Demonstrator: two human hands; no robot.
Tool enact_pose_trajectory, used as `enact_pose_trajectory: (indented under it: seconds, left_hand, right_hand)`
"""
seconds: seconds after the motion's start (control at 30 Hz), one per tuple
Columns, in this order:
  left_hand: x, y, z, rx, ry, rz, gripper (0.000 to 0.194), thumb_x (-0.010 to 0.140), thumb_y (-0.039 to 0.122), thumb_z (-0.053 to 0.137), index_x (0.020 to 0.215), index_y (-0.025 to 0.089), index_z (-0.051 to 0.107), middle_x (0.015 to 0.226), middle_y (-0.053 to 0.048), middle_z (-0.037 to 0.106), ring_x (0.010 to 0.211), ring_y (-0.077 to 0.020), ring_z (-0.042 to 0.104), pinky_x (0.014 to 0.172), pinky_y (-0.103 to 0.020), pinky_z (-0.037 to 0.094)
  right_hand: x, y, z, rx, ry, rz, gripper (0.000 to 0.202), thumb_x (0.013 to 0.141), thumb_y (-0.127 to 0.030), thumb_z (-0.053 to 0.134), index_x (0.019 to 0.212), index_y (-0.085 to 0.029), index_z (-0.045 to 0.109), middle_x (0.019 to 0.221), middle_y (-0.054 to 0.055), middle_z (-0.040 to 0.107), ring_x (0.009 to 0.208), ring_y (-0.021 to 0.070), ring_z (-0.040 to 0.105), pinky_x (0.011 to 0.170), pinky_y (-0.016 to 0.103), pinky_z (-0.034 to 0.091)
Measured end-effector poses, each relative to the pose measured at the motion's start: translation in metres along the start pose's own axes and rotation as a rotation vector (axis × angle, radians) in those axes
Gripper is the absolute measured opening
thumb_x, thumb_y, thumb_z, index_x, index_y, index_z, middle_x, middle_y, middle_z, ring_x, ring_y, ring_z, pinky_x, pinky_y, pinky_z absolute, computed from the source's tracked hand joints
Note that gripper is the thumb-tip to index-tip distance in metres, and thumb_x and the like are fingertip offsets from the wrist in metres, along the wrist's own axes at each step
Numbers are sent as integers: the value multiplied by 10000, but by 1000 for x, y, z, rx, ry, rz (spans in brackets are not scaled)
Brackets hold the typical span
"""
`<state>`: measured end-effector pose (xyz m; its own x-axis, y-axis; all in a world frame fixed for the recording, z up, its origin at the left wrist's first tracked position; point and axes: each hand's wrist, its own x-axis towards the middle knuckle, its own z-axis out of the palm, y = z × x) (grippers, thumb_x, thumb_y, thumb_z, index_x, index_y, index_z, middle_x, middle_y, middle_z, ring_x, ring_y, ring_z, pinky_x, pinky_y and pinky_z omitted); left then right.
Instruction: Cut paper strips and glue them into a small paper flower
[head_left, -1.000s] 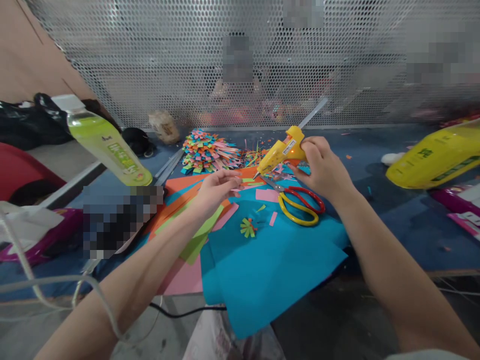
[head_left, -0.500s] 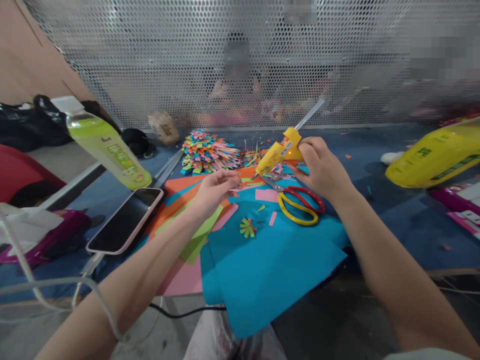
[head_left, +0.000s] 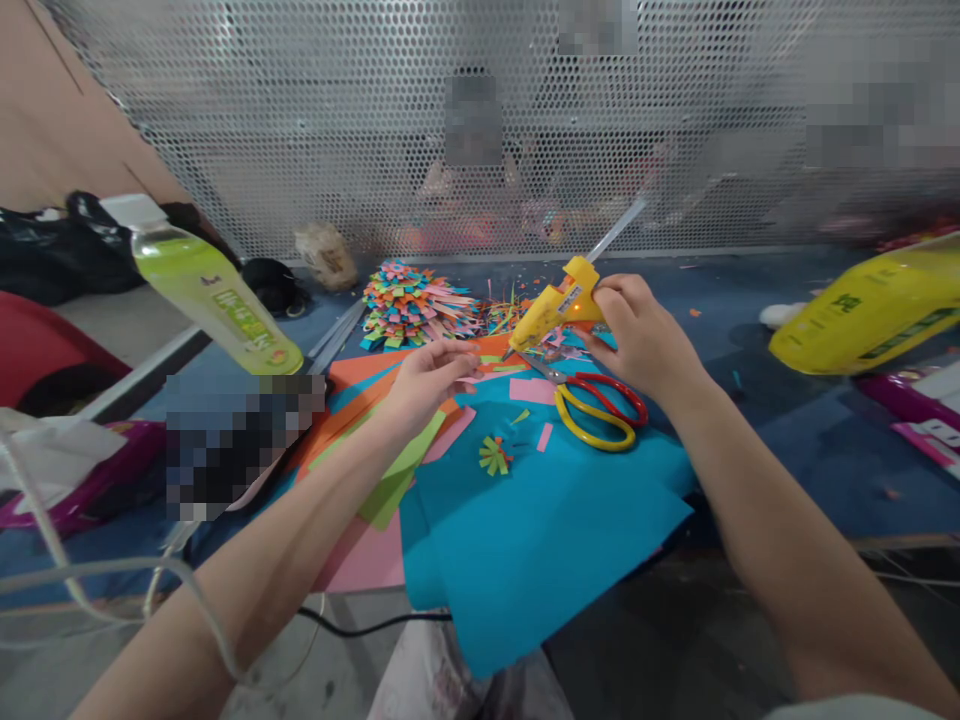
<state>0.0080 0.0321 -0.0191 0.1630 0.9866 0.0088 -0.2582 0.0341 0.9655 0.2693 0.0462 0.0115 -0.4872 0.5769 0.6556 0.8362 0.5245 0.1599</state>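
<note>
My right hand (head_left: 636, 330) is closed around the handle of a yellow hot glue gun (head_left: 546, 318). A clear glue stick (head_left: 616, 230) juts from its back, and the nozzle points down and left, close to the fingertips of my left hand (head_left: 439, 372). Those fingers are pinched together; pinkish bits show at their tips, but what they hold is too small to make out. Below the gun lie scissors (head_left: 600, 412) with red and yellow handles. A small green paper flower (head_left: 495, 456) rests on blue paper sheets (head_left: 547, 530), near a pink paper strip (head_left: 545, 437).
Behind my left hand stands a cone-like mass of colourful paper curls (head_left: 412, 305). At left are a green drink bottle (head_left: 217, 285), a blurred phone (head_left: 244, 440) and a white cable (head_left: 112, 570). A yellow bottle (head_left: 862, 310) lies at right. A perforated metal panel (head_left: 360, 120) borders the back.
Both hands and the glue gun keep almost the same place. The view has shifted very slightly, and the phone is now pixelated.
</note>
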Motion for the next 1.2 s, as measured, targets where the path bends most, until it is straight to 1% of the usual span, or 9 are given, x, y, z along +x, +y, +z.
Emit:
enact_pose_trajectory:
  seconds: [0.13, 0.43, 0.7, 0.83, 0.9, 0.93, 1.1, 1.17, 1.2]
  left_hand:
    - [-1, 1, 1, -6, 13, -7, 313, 580, 222, 761, 835, 112, 616, 656, -9, 646, 591, -99, 609, 527, -199, 466]
    - [0, -1, -1, 2, -22, 9, 304, 582, 237, 764, 821, 126, 614, 675, 7, 636, 599, -104, 618, 526, -207, 465]
    - [-2, 2, 3, -9, -27, 13, 319, 564, 241, 777, 814, 125, 617, 640, 7, 629, 589, -102, 605, 527, -209, 468]
    - [-4, 4, 5, -1, -47, 27, 330, 562, 257, 782, 819, 133, 616, 639, 5, 631, 584, -102, 596, 519, -211, 458]
    - [-4, 4, 6, 18, -60, 31, 332, 565, 265, 783, 820, 135, 614, 624, 4, 629, 578, -102, 591, 513, -210, 452]
    - [-5, 4, 6, 27, -64, 32, 331, 570, 268, 781, 822, 136, 613, 619, 4, 628, 579, -102, 591, 515, -209, 452]
    - [-5, 3, 7, 60, -58, 30, 317, 595, 270, 771, 838, 143, 613, 643, 7, 634, 596, -89, 590, 531, -192, 458]
    - [-5, 2, 7, 63, -63, 32, 317, 593, 268, 772, 837, 142, 614, 632, 10, 624, 590, -91, 582, 518, -193, 456]
    - [-5, 1, 7, 66, -70, 31, 317, 594, 270, 771, 838, 142, 614, 630, 11, 620, 588, -94, 578, 512, -195, 456]
  right_hand:
    - [0, 0, 0, -4, -6, -19, 285, 829, -281, 493, 1079, -154, 440, 1099, 150, 475, 953, 251, 533, 758, 396, 501]
    - [0, 1, 1, -36, 35, -9, 303, 830, -282, 513, 1082, -124, 452, 1087, 167, 495, 960, 276, 536, 741, 388, 504]
    - [0, 2, -1, -12, -10, 35, 298, 829, -289, 510, 1084, -142, 454, 1103, 154, 485, 968, 271, 531, 760, 399, 495]
    - [1, 3, 2, 40, -48, 79, 334, 815, -285, 527, 1105, -134, 456, 1112, 157, 473, 1018, 280, 513, 814, 411, 474]
    - [0, 6, 6, 51, -76, 161, 387, 797, -298, 555, 1122, -110, 457, 1103, 165, 482, 1040, 287, 507, 854, 409, 457]
    - [-1, 10, 8, 49, -97, 233, 410, 789, -306, 566, 1125, -96, 459, 1091, 171, 494, 1040, 292, 510, 866, 410, 450]
    - [-10, 32, 19, -20, -239, 794, 464, 799, -336, 544, 1132, -23, 468, 1057, 237, 550, 1021, 338, 550, 848, 461, 443]
    - [-15, 39, 24, -37, -327, 969, 483, 798, -357, 531, 1130, -9, 486, 1061, 268, 563, 1012, 350, 566, 838, 475, 443]
    - [-18, 41, 27, -40, -370, 1018, 489, 798, -372, 522, 1124, -9, 500, 1056, 277, 569, 1001, 352, 575, 824, 480, 449]
